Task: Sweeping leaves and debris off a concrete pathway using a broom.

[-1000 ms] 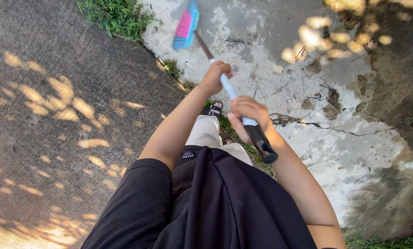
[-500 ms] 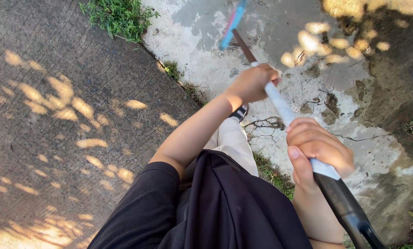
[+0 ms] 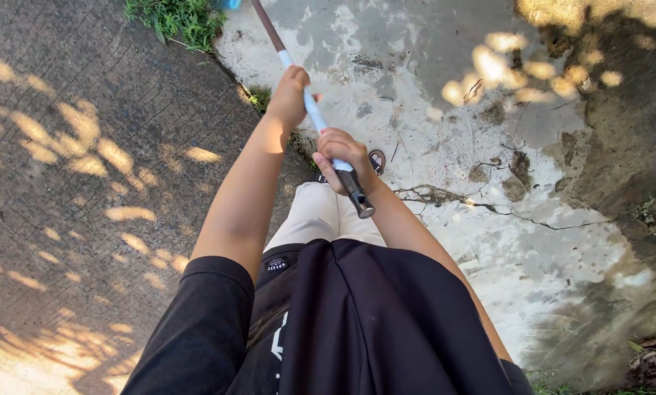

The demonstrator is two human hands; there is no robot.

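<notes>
A rough grey paved path (image 3: 72, 168), dappled with patches of sunlight, fills the left side. To its right lies a worn, pale concrete slab (image 3: 452, 146) with dark stains and a thin crack (image 3: 489, 208) running across it. A tuft of green grass (image 3: 174, 18) grows at the top edge, and dry brown leaves (image 3: 653, 362) lie at the lower right corner.

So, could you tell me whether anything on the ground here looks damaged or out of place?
Yes: a thin crack with dry roots runs across the pale, worn concrete slab, right of the long white-and-brown broom handle.
</notes>
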